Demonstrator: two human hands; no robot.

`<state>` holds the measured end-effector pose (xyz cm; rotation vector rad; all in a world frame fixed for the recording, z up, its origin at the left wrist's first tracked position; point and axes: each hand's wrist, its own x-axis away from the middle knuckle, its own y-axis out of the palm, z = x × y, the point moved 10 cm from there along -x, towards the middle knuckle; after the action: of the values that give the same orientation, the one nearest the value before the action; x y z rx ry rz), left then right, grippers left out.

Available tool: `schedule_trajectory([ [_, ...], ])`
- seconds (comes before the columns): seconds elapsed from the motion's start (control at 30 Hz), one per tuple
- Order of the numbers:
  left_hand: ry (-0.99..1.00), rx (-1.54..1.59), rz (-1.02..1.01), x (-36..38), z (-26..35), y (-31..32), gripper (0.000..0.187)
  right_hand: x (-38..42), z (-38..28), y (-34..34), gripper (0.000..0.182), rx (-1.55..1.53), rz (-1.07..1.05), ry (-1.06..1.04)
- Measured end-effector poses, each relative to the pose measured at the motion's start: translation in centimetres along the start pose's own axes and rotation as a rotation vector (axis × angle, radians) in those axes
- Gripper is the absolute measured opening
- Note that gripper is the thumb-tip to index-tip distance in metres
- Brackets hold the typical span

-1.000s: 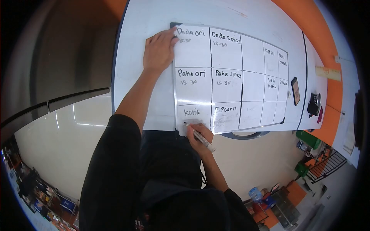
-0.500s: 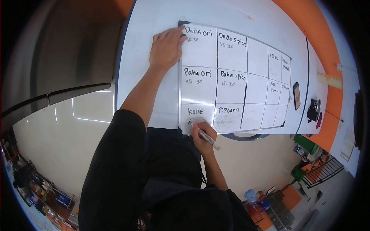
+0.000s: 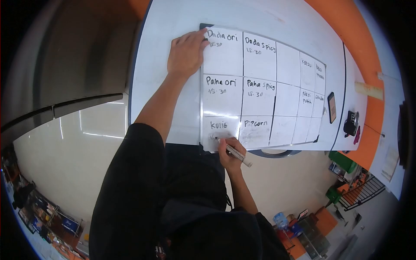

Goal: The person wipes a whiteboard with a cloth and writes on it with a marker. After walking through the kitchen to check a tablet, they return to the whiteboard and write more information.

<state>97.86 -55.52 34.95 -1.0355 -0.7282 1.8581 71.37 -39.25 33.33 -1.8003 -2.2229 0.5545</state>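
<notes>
A whiteboard (image 3: 258, 97) ruled into boxes with handwritten words lies on a pale table. My left hand (image 3: 186, 54) is at the board's upper left corner, its fingers and thumb closed on the edge beside a black corner piece. Low on the board, my right hand (image 3: 232, 151) pinches a light-coloured marker (image 3: 239, 157). The marker's tip meets the board in the box headed "Kulit", next to a small fresh mark. "Popcorn" is written in the box to the right. Times reading 15.30 stand in the four boxes above.
The pale table (image 3: 167, 115) extends around the board. Right of the board lies a dark-framed card (image 3: 332, 107), with a black device (image 3: 351, 122) farther right. A rounded dark-edged object (image 3: 277, 153) shows below the board. Green bins (image 3: 342, 161) and a black rack (image 3: 362, 193) stand lower right.
My right hand has moved slightly right with the marker, and the writing under "Kulit" has grown a little. My left hand keeps its place at the corner.
</notes>
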Motion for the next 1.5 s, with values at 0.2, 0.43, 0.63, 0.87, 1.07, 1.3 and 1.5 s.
schedule_trajectory([
  [0.2,0.008,-0.014,-0.022,0.1,0.0,0.1,0.035,-0.7,-0.2,-0.8,0.012,0.094,0.010,-0.026],
  [0.43,-0.001,-0.034,-0.002,0.0,-0.2,0.0,0.034,-0.7,-0.1,-1.2,0.012,0.016,0.039,-0.055],
  [0.63,-0.008,0.014,0.010,-0.1,0.0,-0.5,0.033,-0.9,-0.3,-1.8,0.011,-0.003,0.085,-0.110],
  [0.87,0.001,-0.051,-0.017,0.1,-0.1,0.1,0.034,-0.9,0.2,-1.5,0.012,0.050,0.072,-0.071],
  [1.07,-0.004,-0.019,-0.043,0.0,-0.2,0.2,0.035,-0.3,3.1,-4.3,0.009,-0.160,0.146,0.175],
  [1.3,-0.003,0.113,-0.009,-0.6,-0.4,-1.1,0.033,-1.2,-6.6,-16.5,0.019,0.069,0.234,0.020],
  [1.5,0.002,0.395,0.039,3.1,0.7,-3.2,0.026,-2.0,-14.1,-26.3,0.017,0.333,0.471,-0.216],
])
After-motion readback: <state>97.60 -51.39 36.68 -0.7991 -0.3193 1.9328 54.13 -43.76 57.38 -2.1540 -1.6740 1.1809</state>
